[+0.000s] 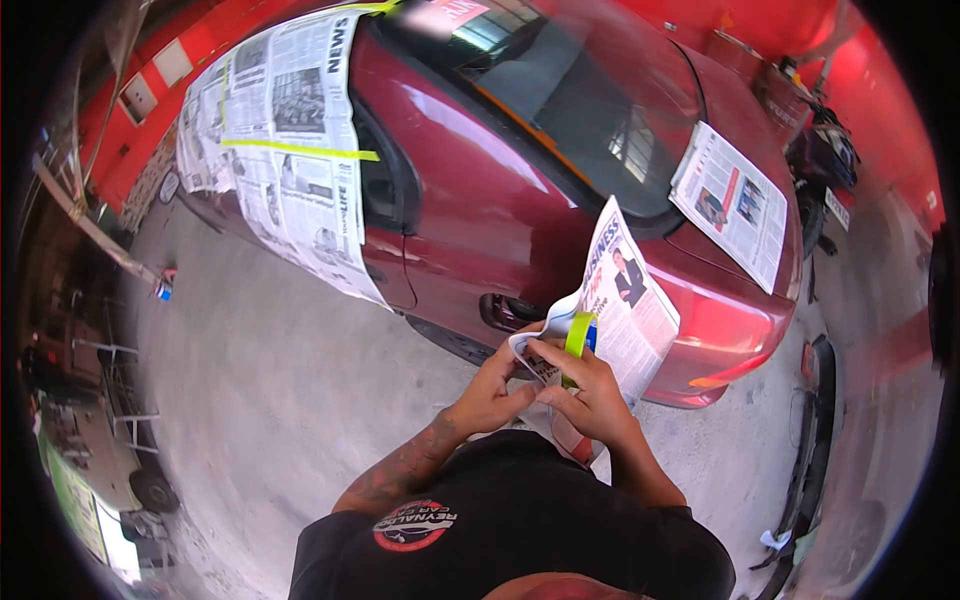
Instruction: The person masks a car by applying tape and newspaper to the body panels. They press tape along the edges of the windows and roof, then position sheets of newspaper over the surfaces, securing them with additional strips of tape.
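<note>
A folded newspaper [636,310] stands upright between my two hands, in front of the dark red car [500,200]. My left hand [492,392] is closed on its left edge, with tattooed skin on the forearm. My right hand [584,388] grips the lower part of the paper, and a roll of yellow-green tape [577,335] sits at its fingers. Newspaper sheets [285,140] cover the car's side toward the left, held by yellow-green tape strips. Another newspaper stack [733,200] lies flat on the car's rear lid.
Concrete floor [290,370] lies beside the car. A long black car part [812,450] rests on the floor at the right. A motorcycle [828,165] and a red drum [782,95] are beyond the car's rear. Metal stands [118,390] are at the left.
</note>
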`<state>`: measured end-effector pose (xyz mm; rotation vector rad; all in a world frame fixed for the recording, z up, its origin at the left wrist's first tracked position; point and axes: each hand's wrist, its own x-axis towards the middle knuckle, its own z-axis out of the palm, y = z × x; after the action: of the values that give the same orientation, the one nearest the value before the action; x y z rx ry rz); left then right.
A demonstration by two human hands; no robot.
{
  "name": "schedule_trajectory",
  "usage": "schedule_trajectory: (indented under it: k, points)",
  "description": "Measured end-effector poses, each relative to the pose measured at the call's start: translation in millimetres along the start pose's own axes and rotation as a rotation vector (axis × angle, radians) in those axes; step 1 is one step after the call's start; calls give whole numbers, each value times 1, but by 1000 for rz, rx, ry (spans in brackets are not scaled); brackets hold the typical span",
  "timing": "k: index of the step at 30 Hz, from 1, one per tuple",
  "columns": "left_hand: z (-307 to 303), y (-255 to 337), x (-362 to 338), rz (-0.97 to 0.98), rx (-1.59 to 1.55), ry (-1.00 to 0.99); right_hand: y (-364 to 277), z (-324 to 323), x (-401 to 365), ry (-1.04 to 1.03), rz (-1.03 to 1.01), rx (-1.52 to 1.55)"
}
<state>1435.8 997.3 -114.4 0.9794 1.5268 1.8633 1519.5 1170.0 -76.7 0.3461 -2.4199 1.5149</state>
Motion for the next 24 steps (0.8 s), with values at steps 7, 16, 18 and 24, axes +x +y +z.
schedule_trajectory:
  k: [7,16,18,24]
  points:
    - [4,20,-13,153,75,268,3,12,14,12,-205,107]
    - [-60,116,-55,555,738,103,23,-66,49,729,-159,-70]
    - [-66,133,-61,686,728,174,25,-71,53,651,-161,9]
    - [-80,167,-104,470,673,655,15,-55,50,386,-180,154]
